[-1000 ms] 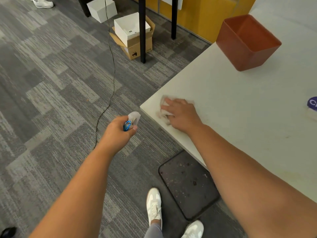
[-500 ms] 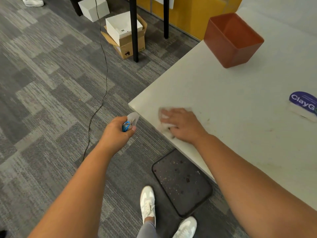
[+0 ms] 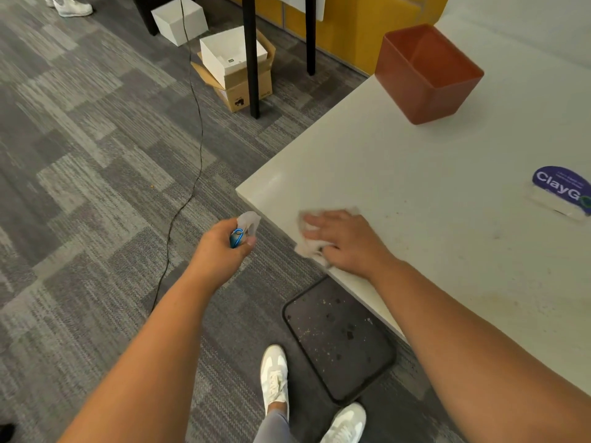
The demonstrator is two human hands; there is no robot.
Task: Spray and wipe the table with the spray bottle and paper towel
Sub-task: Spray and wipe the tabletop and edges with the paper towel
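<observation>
The right hand (image 3: 343, 241) lay flat, fingers straight, pressing the paper towel (image 3: 308, 247) beneath them onto the table (image 3: 415, 193) near its edge. The left hand (image 3: 224, 247) gripped the spray bottle (image 3: 244, 230), fingers curled round it, beside the table's edge.

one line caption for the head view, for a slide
Right hand presses a paper towel on the table corner; left hand holds the spray bottle off its edge.

Both arms bare, no sleeves in sight. Down below, white sneakers (image 3: 274, 375) with grey panels and white laces, and grey leggings (image 3: 271, 428) at the ankle
</observation>
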